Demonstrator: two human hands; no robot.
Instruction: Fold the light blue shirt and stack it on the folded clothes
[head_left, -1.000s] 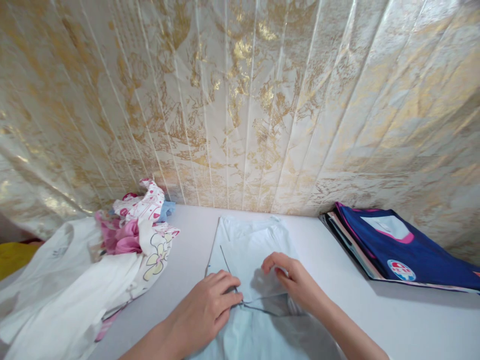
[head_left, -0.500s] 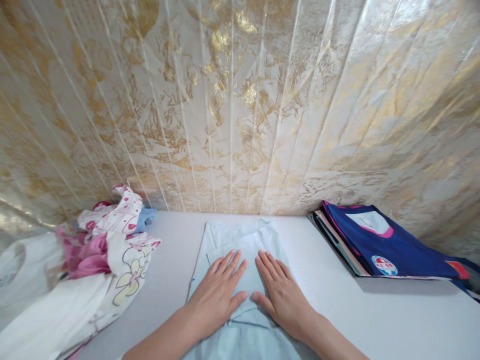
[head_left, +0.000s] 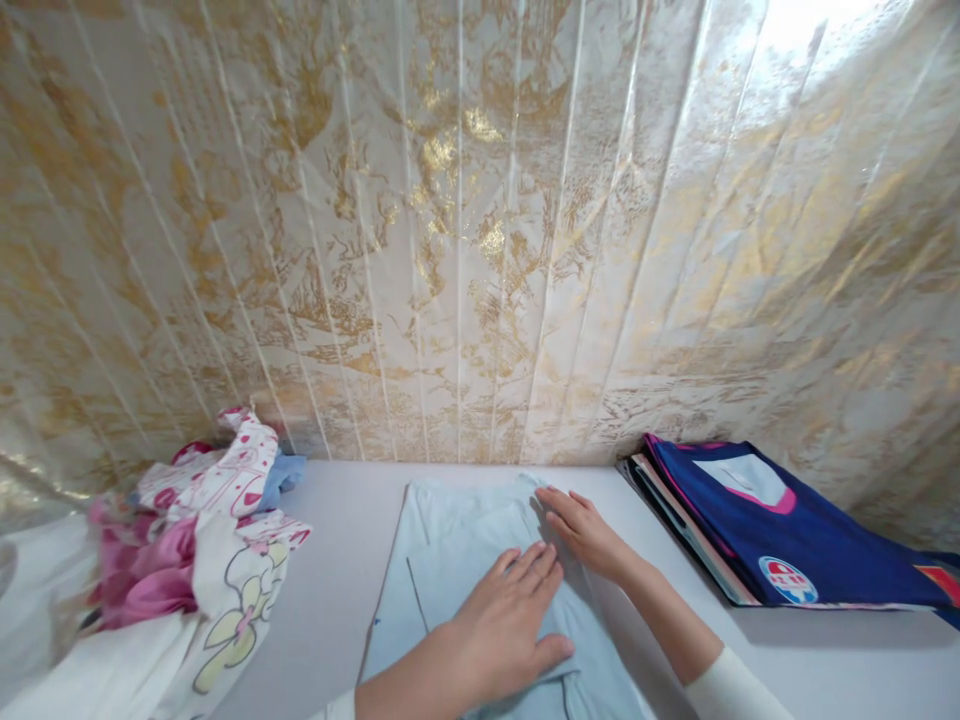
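Note:
A pale blue garment (head_left: 439,530) with thin dark lines lies folded into a long strip on the white table, its lower end cut off by the frame. Flat on its middle rests my left hand (head_left: 510,620), palm down with the fingers stretched out. My right hand (head_left: 581,525) touches the garment's upper right edge, fingers extended and palm down. Neither hand grips the cloth.
To the left is a loose heap of clothes (head_left: 240,600), white, pink and printed. A stack of folded garments with a navy one (head_left: 817,530) on top sits at the right. Behind the white table (head_left: 330,560) hangs a gold-patterned curtain (head_left: 450,250).
My left hand has slid right across the garment. My right hand has moved up and outward to its upper right edge. The view has tilted slightly upward.

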